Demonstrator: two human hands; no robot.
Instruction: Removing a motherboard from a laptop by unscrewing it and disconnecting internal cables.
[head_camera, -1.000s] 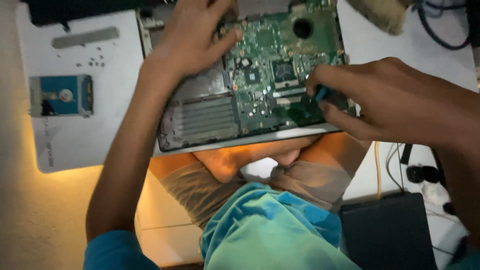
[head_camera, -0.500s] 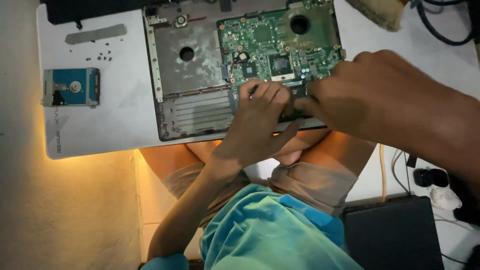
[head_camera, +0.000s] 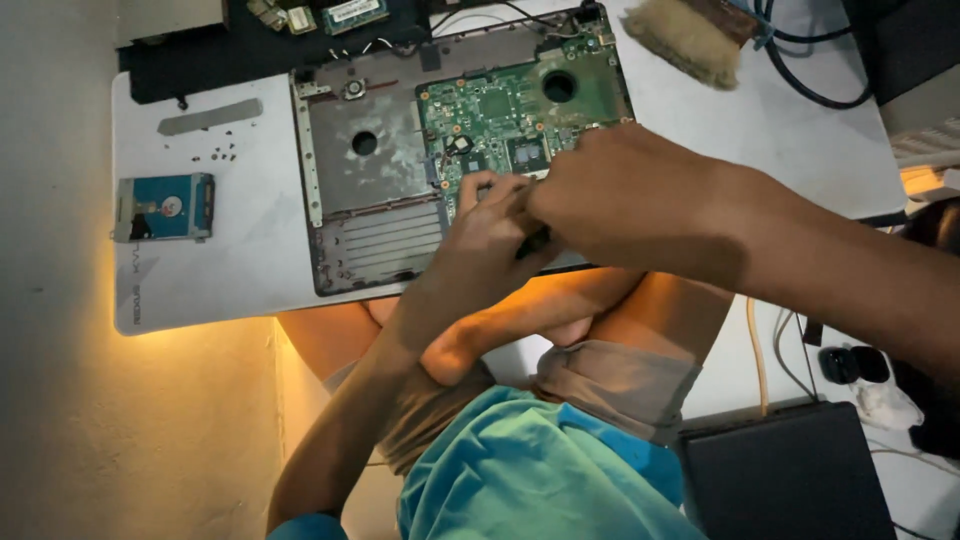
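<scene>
Head view: looking straight down over the person's lap to a low white table, nearest things first.
Lap: the person sits cross-legged in a teal shirt (head_camera: 540, 470) and grey shorts, knees tucked under the table edge, which brings the work close to both arms.
Black case: a flat black rectangular case (head_camera: 790, 480) lies on the floor by the right knee, out of the way of the arms.
Left hand (head_camera: 490, 235): fingers curled and bunched at the near edge of the board, pressed against the right hand; they seem to steady a small part, though what they pinch is hidden.
Right hand (head_camera: 620, 190): closed over the same spot from the right, knuckles up; I cannot tell what it grips.
Opened laptop base (head_camera: 370, 200): grey chassis lying flat with its green circuit board (head_camera: 520, 110) exposed, near edge at the table's edge so both hands reach it.
Blue hard drive (head_camera: 165, 207): set well apart to the left on the white table (head_camera: 240, 270).
Loose screws (head_camera: 222, 153): small dark ones gathered beside a grey metal strip (head_camera: 210, 116), kept together away from the chassis.
Bristle brush (head_camera: 690, 45): tan, lying at the far right, beyond the board, near dark cables.
</scene>
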